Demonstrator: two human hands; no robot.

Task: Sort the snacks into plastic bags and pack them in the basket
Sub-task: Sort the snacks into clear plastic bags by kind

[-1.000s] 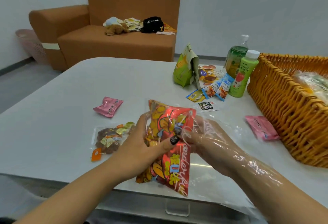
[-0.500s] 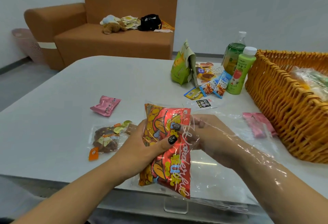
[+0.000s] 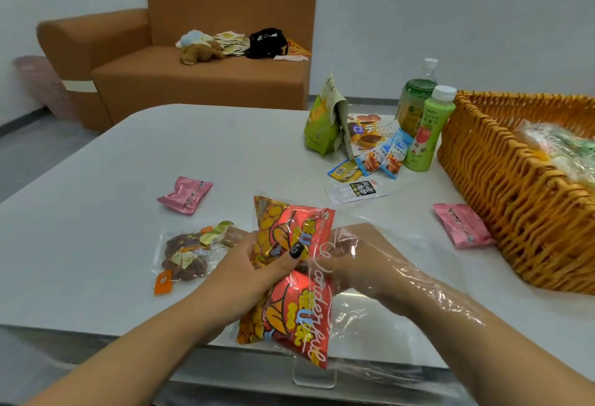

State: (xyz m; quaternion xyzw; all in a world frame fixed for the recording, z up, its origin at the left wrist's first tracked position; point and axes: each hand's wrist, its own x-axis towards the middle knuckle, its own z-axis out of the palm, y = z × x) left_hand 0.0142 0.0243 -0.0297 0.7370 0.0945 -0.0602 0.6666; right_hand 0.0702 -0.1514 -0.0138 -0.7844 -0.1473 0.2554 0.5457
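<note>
My left hand [image 3: 257,264] grips two red and orange snack packets [image 3: 289,277] over the table's near edge, thumb across their front. A clear plastic bag [image 3: 402,305] with white script covers my right hand [image 3: 357,257] and forearm; that hand, inside the bag, pinches the packets' right edge. The woven orange basket [image 3: 515,186] stands at the right with bagged snacks inside. Loose on the table lie a pink packet [image 3: 185,194], a clear pack of brown snacks [image 3: 188,256], another pink packet [image 3: 460,223] beside the basket and a small white sachet [image 3: 355,191].
At the back right stand a green pouch [image 3: 322,122], a snack box [image 3: 370,135], blue sachets [image 3: 383,157] and two green bottles [image 3: 425,128]. The white table [image 3: 112,196] ends just below my hands. A brown sofa [image 3: 193,74] stands behind.
The snack packets have slid a little farther into the clear bag over my right hand. Both hands keep their grip in about the same place.
</note>
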